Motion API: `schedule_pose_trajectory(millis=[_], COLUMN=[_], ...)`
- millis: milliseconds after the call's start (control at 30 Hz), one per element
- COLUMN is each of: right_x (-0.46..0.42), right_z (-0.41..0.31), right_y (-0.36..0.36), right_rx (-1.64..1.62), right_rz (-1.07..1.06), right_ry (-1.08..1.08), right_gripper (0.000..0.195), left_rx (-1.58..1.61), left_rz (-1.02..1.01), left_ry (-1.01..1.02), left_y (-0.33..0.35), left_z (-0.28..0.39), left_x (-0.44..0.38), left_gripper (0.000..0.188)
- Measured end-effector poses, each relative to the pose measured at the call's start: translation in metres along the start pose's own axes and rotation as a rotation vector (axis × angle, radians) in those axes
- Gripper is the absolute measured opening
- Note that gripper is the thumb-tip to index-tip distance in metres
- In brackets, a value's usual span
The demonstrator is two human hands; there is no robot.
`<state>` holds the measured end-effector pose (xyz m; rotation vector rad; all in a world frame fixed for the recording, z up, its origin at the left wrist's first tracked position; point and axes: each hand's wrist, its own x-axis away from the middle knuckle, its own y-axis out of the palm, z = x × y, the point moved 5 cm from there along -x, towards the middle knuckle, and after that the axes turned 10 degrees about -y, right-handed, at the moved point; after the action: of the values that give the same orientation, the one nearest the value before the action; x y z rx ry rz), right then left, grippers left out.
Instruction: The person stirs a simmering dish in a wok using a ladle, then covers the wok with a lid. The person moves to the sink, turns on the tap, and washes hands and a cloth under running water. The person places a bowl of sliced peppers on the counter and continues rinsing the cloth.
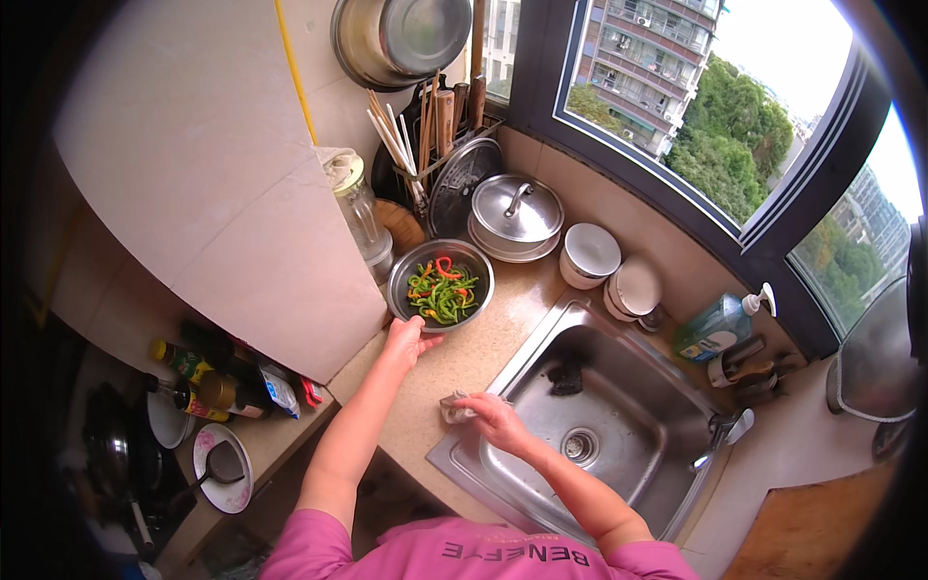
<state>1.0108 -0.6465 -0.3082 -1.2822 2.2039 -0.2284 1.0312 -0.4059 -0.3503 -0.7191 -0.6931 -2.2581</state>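
My left hand (411, 344) grips the near rim of a stainless steel bowl (397, 284), thumb on top and fingers under the side. Sliced green peppers (444, 299) with some red strips lie in the bowl. It is at the back of the beige countertop (428, 370), by the tiled wall's corner. In my right hand (500, 422) is a crumpled whitish cloth (457, 407), pressed on the counter by the sink's left edge. The stainless steel sink (631, 413) holds a dark scouring pad (565, 378).
Behind the bowl stand a lidded pot (516, 210), a glass jar (360, 210) and a chopstick rack (428, 163). Stacked bowls (591, 254) and a soap bottle (714, 326) line the window side. A faucet (721, 438) is at right; sauce bottles (217, 391) and a plate with a ladle (221, 467) are left.
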Motion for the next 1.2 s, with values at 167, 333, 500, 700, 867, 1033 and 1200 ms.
schedule_pose_trajectory(millis=[167, 333, 500, 700, 867, 1033, 1200], right_x=[0.016, 0.023, -0.003, -0.030, -0.074, -0.130, -0.189], right_z=[0.048, 0.080, 0.063, 0.070, 0.092, 0.131, 0.160], right_y=[-0.053, -0.069, -0.070, -0.088, -0.082, -0.078, -0.066], right_rx=[-0.411, -0.126, 0.133, 0.157, 0.603, 0.574, 0.482], right_rz=[0.611, 0.703, 0.625, 0.629, 0.203, 0.095, 0.008], right_ry=[0.412, 0.311, 0.244, 0.184, 0.071, 0.101, 0.099], right_gripper=[0.031, 0.033, 0.033, 0.036, 0.059, 0.053, 0.051], left_rx=[-0.051, -0.111, -0.173, -0.279, -0.194, -0.155, -0.069], left_rz=[0.086, 0.062, 0.130, 0.091, 0.090, 0.156, 0.185], left_ry=[0.024, -0.049, -0.092, -0.214, -0.101, -0.084, -0.033], left_y=[-0.005, -0.022, -0.055, -0.061, -0.084, -0.080, -0.088], left_z=[-0.003, -0.029, -0.051, -0.038, -0.061, -0.063, -0.068], left_x=[0.021, 0.065, 0.100, 0.147, 0.126, 0.126, 0.133], left_gripper=[0.033, 0.028, 0.028, 0.039, 0.046, 0.042, 0.025])
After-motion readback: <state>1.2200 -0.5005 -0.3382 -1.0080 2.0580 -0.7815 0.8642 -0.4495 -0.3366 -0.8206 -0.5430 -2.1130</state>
